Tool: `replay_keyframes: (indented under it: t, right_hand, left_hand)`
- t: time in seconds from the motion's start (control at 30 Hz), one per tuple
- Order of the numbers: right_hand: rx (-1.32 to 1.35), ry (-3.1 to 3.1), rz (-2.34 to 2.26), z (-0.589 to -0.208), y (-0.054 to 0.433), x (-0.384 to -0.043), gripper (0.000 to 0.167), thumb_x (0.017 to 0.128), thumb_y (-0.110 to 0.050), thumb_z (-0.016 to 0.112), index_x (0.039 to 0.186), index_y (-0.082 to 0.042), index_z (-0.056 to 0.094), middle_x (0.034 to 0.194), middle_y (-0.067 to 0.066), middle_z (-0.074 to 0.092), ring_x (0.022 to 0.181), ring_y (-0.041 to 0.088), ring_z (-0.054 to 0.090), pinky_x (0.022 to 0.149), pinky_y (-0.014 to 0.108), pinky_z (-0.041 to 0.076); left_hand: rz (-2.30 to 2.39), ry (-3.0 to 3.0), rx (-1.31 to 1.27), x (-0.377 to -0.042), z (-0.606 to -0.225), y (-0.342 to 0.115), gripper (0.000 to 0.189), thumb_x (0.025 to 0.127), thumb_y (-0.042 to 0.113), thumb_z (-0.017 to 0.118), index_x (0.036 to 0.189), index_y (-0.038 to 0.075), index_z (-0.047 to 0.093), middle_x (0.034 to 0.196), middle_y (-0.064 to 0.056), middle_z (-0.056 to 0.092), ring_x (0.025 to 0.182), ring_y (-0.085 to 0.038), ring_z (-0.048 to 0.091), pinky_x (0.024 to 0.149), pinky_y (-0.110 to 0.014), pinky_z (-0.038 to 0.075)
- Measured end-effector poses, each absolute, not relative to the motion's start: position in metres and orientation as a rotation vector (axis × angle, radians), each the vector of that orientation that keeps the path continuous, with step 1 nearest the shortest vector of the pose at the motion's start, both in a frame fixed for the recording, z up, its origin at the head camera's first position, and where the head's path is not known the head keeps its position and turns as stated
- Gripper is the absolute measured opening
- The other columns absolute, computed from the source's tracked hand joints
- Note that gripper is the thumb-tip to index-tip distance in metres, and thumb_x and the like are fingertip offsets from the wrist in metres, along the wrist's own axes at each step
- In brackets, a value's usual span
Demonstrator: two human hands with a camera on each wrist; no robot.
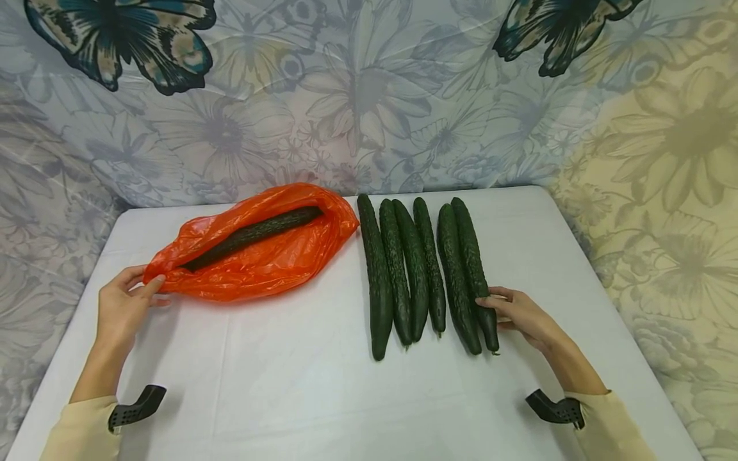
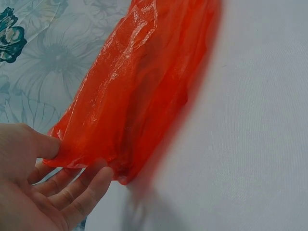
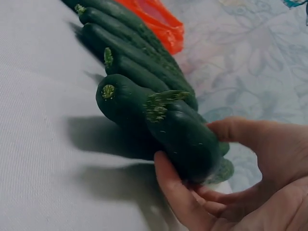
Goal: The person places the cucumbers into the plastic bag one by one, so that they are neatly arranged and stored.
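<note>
An orange-red plastic bag (image 1: 277, 256) lies on the left half of the table, its mouth gaping upward. One dark green cucumber (image 1: 259, 232) shows inside it. My left hand (image 1: 123, 304) pinches the bag's left end, thumb over the plastic (image 2: 120, 96) and fingers beneath. To the right of the bag, several cucumbers (image 1: 377, 282) lie side by side, roughly lengthwise. My right hand (image 1: 521, 314) holds the rightmost cucumber (image 1: 474, 269) near its close end. In the right wrist view, thumb and fingers wrap this cucumber (image 3: 185, 139), whose stem end faces the camera.
A white cloth (image 1: 288, 384) covers the table. Behind and at both sides hangs a floral fabric (image 1: 369, 96) with large butterflies. Another cucumber (image 1: 455, 275) lies right against the held one. Each wrist wears a black camera mount.
</note>
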State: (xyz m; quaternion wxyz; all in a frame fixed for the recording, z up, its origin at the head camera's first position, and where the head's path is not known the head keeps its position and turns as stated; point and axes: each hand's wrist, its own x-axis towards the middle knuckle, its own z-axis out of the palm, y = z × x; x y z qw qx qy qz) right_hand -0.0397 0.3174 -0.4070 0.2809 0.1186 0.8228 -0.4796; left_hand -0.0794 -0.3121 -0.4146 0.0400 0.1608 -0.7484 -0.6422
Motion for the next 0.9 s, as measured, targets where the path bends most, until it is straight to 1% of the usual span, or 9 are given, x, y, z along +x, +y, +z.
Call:
replay_keyframes:
  t: [0.1,0.17,0.3,0.37,0.5,0.57,0.7,0.8,0.9]
  right_hand:
    - [0.352,2.179,-1.288,-0.408,0.318,-0.043,0.087,0.099,-0.043,0.055,0.152,0.011,0.011,0.151,0.038,0.022,0.133,0.05,0.036,0.1,0.051,0.046]
    - [0.365,2.171,-1.294,-0.408,0.317,-0.044,0.089,0.098,-0.044,0.057,0.152,0.01,0.012,0.151,0.037,0.024,0.133,0.048,0.038,0.1,0.049,0.047]
    - [0.347,2.156,-1.303,-0.408,0.319,-0.047,0.087,0.099,-0.042,0.055,0.151,0.012,0.012,0.149,0.037,0.029,0.128,0.045,0.046,0.095,0.043,0.052]
    - [0.333,2.134,-1.319,-0.407,0.321,-0.048,0.086,0.099,-0.04,0.056,0.152,0.012,0.011,0.149,0.037,0.028,0.13,0.046,0.044,0.093,0.041,0.053]
    - [0.278,2.086,-1.355,-0.407,0.325,-0.05,0.085,0.1,-0.034,0.056,0.152,0.012,0.007,0.152,0.038,0.019,0.135,0.051,0.032,0.093,0.04,0.053]
    - [0.254,2.076,-1.371,-0.407,0.327,-0.051,0.083,0.1,-0.031,0.056,0.151,0.012,0.007,0.152,0.038,0.017,0.136,0.052,0.029,0.093,0.041,0.053]
    - [0.22,2.092,-1.397,-0.405,0.326,-0.051,0.079,0.101,-0.028,0.055,0.15,0.015,0.01,0.151,0.039,0.02,0.135,0.052,0.031,0.095,0.042,0.052]
    - [0.222,2.119,-1.413,-0.401,0.324,-0.049,0.076,0.101,-0.027,0.055,0.15,0.015,0.013,0.151,0.038,0.022,0.135,0.052,0.032,0.097,0.043,0.05]
    - [0.24,2.137,-1.441,-0.397,0.324,-0.049,0.075,0.101,-0.025,0.056,0.151,0.012,0.015,0.15,0.036,0.025,0.134,0.05,0.034,0.097,0.042,0.051]
  left_hand:
    - [-1.961,-2.305,0.494,-0.08,-0.416,-0.312,0.017,0.093,0.004,0.063,0.101,0.019,0.06,0.09,0.018,0.06,0.06,-0.004,0.066,0.052,-0.021,0.055]
    - [-1.944,-2.326,0.495,-0.08,-0.416,-0.311,0.017,0.094,0.004,0.063,0.102,0.018,0.059,0.091,0.019,0.059,0.061,-0.003,0.066,0.052,-0.021,0.055]
    - [-1.903,-2.37,0.502,-0.081,-0.417,-0.311,0.017,0.094,0.005,0.062,0.104,0.018,0.058,0.091,0.019,0.058,0.062,-0.002,0.066,0.053,-0.021,0.056]
    - [-1.897,-2.373,0.503,-0.081,-0.417,-0.312,0.017,0.094,0.004,0.062,0.104,0.018,0.058,0.091,0.02,0.058,0.062,-0.002,0.066,0.052,-0.021,0.056]
    - [-1.913,-2.356,0.495,-0.08,-0.418,-0.312,0.017,0.094,0.004,0.062,0.103,0.018,0.059,0.09,0.02,0.058,0.062,-0.002,0.066,0.052,-0.022,0.056]
    - [-1.917,-2.35,0.49,-0.08,-0.418,-0.313,0.017,0.094,0.003,0.062,0.102,0.017,0.059,0.09,0.02,0.059,0.062,-0.001,0.066,0.052,-0.022,0.056]
    - [-1.955,-2.331,0.475,-0.079,-0.418,-0.314,0.016,0.093,0.002,0.063,0.1,0.017,0.06,0.087,0.021,0.061,0.06,-0.004,0.067,0.052,-0.022,0.056]
    - [-1.969,-2.338,0.456,-0.08,-0.416,-0.315,0.017,0.093,0.003,0.063,0.099,0.018,0.06,0.086,0.02,0.062,0.057,-0.007,0.067,0.052,-0.022,0.056]
    - [-1.967,-2.349,0.441,-0.081,-0.416,-0.316,0.018,0.094,0.003,0.063,0.098,0.02,0.06,0.086,0.02,0.062,0.056,-0.008,0.067,0.052,-0.022,0.056]
